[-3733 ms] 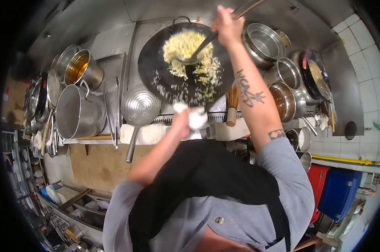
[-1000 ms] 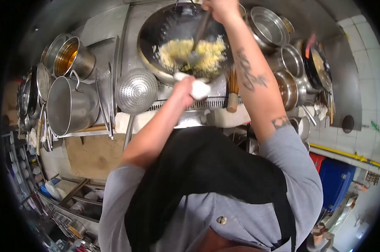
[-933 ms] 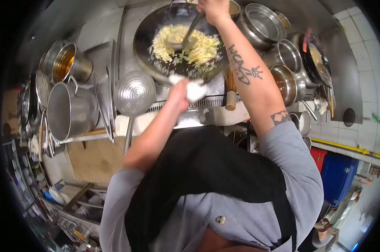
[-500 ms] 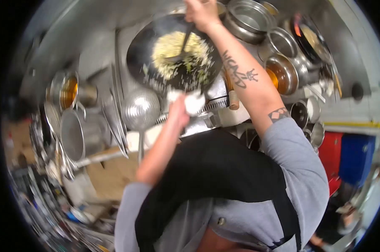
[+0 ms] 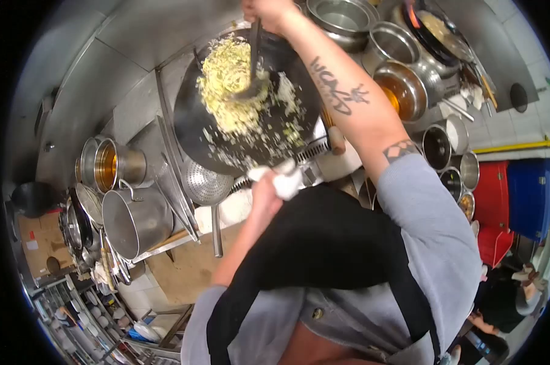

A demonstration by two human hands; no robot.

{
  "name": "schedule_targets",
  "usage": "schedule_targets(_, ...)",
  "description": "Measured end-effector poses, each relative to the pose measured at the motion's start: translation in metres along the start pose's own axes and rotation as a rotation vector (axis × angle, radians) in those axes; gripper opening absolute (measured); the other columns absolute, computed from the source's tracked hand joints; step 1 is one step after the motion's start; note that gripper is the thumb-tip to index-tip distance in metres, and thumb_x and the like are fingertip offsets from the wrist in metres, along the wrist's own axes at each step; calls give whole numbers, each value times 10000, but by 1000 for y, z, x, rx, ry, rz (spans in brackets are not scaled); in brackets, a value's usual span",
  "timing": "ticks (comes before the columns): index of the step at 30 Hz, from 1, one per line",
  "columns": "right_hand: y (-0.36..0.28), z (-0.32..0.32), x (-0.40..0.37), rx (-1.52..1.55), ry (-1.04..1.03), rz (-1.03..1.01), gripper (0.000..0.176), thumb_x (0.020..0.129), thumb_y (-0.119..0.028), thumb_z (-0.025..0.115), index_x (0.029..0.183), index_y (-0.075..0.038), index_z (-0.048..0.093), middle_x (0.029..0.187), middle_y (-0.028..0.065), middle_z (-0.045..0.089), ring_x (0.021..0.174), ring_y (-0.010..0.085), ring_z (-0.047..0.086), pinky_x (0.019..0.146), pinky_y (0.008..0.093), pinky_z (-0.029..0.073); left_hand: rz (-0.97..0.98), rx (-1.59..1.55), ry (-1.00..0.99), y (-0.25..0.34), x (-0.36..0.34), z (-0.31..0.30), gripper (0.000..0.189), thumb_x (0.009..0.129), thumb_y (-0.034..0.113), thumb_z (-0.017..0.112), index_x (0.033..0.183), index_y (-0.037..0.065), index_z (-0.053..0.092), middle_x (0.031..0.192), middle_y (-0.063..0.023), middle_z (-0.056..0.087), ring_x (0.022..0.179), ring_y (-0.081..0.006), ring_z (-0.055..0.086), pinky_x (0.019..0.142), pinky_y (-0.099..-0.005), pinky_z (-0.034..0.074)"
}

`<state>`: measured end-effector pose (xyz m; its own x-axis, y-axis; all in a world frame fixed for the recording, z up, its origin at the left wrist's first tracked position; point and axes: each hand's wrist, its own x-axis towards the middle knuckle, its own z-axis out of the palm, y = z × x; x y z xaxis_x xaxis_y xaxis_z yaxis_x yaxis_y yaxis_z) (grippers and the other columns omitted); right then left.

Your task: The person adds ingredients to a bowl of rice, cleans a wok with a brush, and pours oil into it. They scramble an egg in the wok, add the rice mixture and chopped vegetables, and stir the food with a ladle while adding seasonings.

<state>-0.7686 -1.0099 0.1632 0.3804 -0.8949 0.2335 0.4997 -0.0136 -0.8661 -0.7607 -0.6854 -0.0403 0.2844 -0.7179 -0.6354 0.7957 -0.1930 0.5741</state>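
A large black wok point(image 5: 190, 125) holds fried rice with yellow egg and bits of green point(image 5: 229, 91). My right hand point(image 5: 273, 12), closed round the handle of a dark ladle point(image 5: 255, 55), is above the far rim, and the ladle's bowl rests in the rice. At the near rim my left hand point(image 5: 265, 193) is closed on a folded white cloth point(image 5: 286, 182), which lies against the wok's edge. Left of that hand, a perforated strainer point(image 5: 207, 182) sits with its handle toward me.
A big steel pot point(image 5: 135, 222) and a pot of orange liquid point(image 5: 106, 165) stand at the left. More pots point(image 5: 393, 44), another orange-filled one point(image 5: 408, 91) and a second wok with a flame point(image 5: 439, 33) are at the right. A person point(image 5: 500, 304) is at lower right.
The rice has gathered toward the wok's left and far side. My right hand and the ladle have shifted left in view. My left hand and the cloth sit a little lower.
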Motion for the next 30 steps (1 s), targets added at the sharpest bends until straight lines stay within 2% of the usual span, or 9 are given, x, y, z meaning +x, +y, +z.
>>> schedule_targets(4, -59, 49, -12, -85, -146, -112, 319, 856, -215, 641, 587, -105, 510, 472, -4, 441, 359, 143, 382, 354, 318, 331, -142, -94, 3, 24, 27, 13, 246, 960, 53, 402, 1182, -52, 427, 1084, -211, 633, 955, -378, 671, 824, -488, 591)
schedule_targets(7, -7, 61, -17, -190, -355, -345, 273, 868, -100, 589, 618, -49, 492, 465, -12, 385, 389, 150, 431, 400, 310, 355, -107, -53, -56, 37, 112, 6, 225, 975, 99, 421, 1126, -56, 483, 1015, -200, 650, 867, -338, 686, 779, -467, 595)
schedule_targets(11, 59, 27, -26, -185, -35, 17, 246, 856, -163, 592, 631, -96, 518, 492, -4, 498, 418, 123, 501, 379, 309, 392, -163, 6, -32, 54, 124, 8, 221, 984, 201, 496, 1095, 18, 549, 992, -126, 665, 868, -287, 679, 803, -442, 572)
schedule_targets(17, -14, -14, 0, -63, 120, -219, 328, 904, -133, 596, 638, -170, 408, 548, -49, 318, 434, 103, 323, 428, 295, 310, -126, -231, -270, 44, 41, -83, 490, 942, 253, 496, 1339, -34, 476, 1242, -210, 619, 1113, -348, 630, 976, -485, 510)
schedule_targets(19, 23, -27, -8, -35, 133, -349, 307, 928, -134, 580, 670, -171, 418, 553, -52, 315, 437, 99, 314, 428, 288, 315, -236, -330, -287, 29, 17, -129, 540, 901, 229, 513, 1353, -62, 461, 1271, -231, 599, 1146, -368, 612, 1017, -497, 481)
schedule_targets(21, 68, -37, -6, -70, 177, -105, 242, 856, -69, 630, 670, -127, 486, 555, -22, 439, 426, 98, 412, 389, 298, 342, -218, -389, -256, 21, -8, -156, 550, 884, 237, 543, 1332, -76, 479, 1273, -237, 598, 1139, -366, 616, 1019, -489, 482)
schedule_targets(23, 47, -10, -6, -78, 93, 52, 261, 896, -103, 631, 687, -170, 492, 594, -62, 429, 452, 80, 390, 405, 281, 310, -229, -427, -227, 12, -13, -179, 521, 875, 209, 575, 1298, -86, 506, 1230, -239, 623, 1107, -370, 632, 994, -487, 502)
schedule_targets(26, 46, -8, -5, 412, -393, 228, 254, 961, -126, 561, 747, -195, 441, 576, -56, 354, 442, 78, 319, 399, 282, 251, -133, -440, -163, 13, -14, -186, 365, 871, 127, 625, 1184, -46, 556, 1113, -210, 665, 1005, -330, 677, 918, -478, 547)
schedule_targets(30, 58, 13, -40, -83, -472, 51, 318, 943, -91, 575, 713, -170, 371, 558, -54, 342, 439, 69, 309, 404, 265, 255, -12, -484, -172, 17, -15, -170, 356, 846, 66, 662, 1178, -13, 560, 1080, -178, 670, 993, -314, 679, 908, -468, 552)
